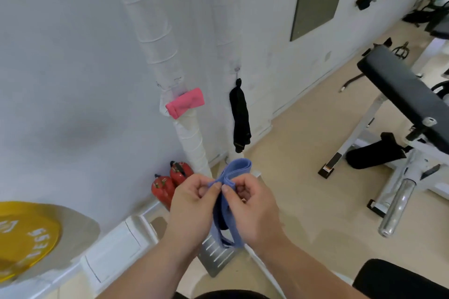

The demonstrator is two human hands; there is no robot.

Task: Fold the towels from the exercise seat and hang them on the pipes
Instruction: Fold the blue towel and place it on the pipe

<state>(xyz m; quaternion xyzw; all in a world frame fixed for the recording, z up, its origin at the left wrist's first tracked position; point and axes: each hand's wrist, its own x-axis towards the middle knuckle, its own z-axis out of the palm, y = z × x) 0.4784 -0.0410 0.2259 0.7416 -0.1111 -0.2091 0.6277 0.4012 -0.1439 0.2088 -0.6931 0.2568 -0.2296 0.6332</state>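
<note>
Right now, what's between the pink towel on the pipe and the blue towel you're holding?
In the head view, only a bare stretch of the white wrapped pipe runs from the pink towel down toward the blue towel.

Folded blue towel [237, 170], upright, mid-air; folded pink towel [185, 102] over white wrapped pipe [192, 141].

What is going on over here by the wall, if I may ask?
A person is folding a blue towel, with the left hand and right hand both pinching it. A folded pink towel already sits on the white wrapped pipe, and a black cloth hangs from a wall hook beside it.
</note>
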